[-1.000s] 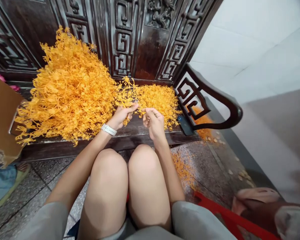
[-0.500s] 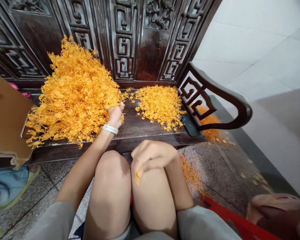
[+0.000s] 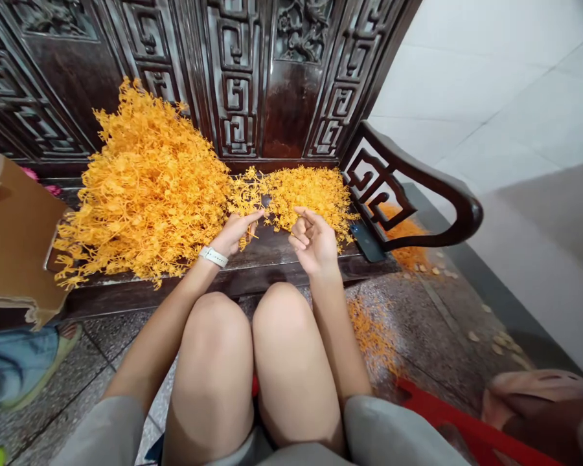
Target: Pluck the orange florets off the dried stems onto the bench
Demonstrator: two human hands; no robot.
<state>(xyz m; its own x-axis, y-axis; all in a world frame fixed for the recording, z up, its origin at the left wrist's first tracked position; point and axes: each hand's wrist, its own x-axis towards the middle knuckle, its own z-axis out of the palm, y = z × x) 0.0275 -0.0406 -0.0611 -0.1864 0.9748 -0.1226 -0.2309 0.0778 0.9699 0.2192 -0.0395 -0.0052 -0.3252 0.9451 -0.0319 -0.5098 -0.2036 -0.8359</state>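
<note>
My left hand, with a white watch band on its wrist, is closed around a yellow-orange plastic flower sprig at the right edge of a tall heap of such sprigs. Part of the sprig is hidden by the fingers. Facing it across a small gap is my right hand, fingers half curled and apart, with nothing visible in them. It is in front of a lower pile of small loose yellow pieces. Both piles lie on a dark wooden bench.
A curved armrest bounds the bench on the right, with a dark phone beside it. A cardboard box stands at left. Orange bits litter the floor near a red object. Another person's foot shows at lower left.
My right hand has risen from above my knee to the bench, near the small pile; the yellow piece at its fingers no longer shows. My left hand has shifted slightly right, drawing a sprig from the heap.
</note>
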